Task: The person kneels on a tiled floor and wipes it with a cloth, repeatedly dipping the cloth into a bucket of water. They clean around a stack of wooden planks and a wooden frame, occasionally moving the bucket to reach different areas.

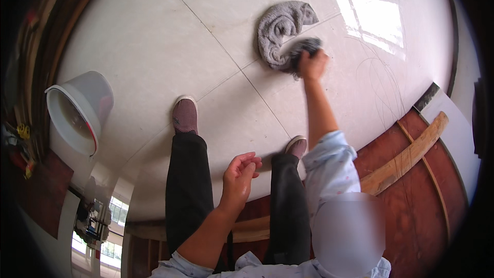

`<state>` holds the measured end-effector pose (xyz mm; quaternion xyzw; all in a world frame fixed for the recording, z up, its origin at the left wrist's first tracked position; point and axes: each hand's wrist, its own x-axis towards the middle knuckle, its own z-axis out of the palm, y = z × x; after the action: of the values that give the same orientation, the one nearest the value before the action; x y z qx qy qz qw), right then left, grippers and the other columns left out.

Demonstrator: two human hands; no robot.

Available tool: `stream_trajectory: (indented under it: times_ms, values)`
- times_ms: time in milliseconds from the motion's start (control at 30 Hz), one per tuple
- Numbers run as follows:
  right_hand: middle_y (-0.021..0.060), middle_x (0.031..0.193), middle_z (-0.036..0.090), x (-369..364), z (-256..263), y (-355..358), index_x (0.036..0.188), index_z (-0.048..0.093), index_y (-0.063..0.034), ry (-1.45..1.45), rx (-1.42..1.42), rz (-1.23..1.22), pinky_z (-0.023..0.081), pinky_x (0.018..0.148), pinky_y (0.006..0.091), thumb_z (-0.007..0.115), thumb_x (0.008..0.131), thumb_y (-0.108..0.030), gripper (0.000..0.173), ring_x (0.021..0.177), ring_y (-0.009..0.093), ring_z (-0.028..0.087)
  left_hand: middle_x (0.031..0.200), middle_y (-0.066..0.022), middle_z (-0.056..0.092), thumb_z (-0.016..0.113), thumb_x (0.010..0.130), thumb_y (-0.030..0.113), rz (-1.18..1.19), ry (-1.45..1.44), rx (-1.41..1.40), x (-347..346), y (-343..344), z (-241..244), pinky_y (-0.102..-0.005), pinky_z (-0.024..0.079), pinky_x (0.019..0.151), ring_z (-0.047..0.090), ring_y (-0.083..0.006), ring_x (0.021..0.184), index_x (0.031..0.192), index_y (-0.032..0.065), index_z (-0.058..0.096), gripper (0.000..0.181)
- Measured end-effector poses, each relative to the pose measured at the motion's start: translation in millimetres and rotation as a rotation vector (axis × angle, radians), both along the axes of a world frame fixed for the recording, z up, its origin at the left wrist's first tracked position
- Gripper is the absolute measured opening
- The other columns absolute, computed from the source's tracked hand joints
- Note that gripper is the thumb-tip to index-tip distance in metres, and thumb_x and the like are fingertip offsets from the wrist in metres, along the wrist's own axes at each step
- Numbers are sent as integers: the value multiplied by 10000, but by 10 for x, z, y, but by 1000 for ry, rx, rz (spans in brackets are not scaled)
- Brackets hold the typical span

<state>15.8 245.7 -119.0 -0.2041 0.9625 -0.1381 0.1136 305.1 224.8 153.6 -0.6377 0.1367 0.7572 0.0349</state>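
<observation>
My right hand [314, 64] grips a dark grey bunched cloth [305, 49], blurred, against the lower right part of a grey towel [270, 34]. The towel lies twisted in a curve on the pale tiled floor [216, 7]. From this view I cannot tell whether the dark bunch is a separate cloth or part of the towel. Nearer my body, my left hand [241, 175] hangs above the floor between my legs, palm turned inward, fingers loosely curled and apart, holding nothing. It looks wet.
A white plastic bucket [104, 92] with murky liquid stands at the left. Reddish-brown boards [389, 220] with a curved wooden piece [409, 158] lie at the lower right. Thin wires [380, 73] trail over the floor at the right. Long strips line the far left edge.
</observation>
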Motion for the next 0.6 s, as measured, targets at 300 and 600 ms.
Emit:
stream_trajectory:
  times_ms: [300,600]
  values:
    - [208,1043,503,2194,468,-1271,989,511,-48,-653,-205,840,481,858,444,579,806,-78,198,988,395,553,1087,-110,624,469,956,41,126,-159,-126,99,-163,-93,-293,492,804,606,-171,984,1198,-10,529,254]
    - [219,1049,515,-80,249,-137,1029,530,-32,-36,174,113,468,827,479,631,769,-62,280,930,422,555,1070,-100,630,487,945,54,181,-88,-113,123,-247,-17,-307,487,800,610,-180,983,1177,8,540,242]
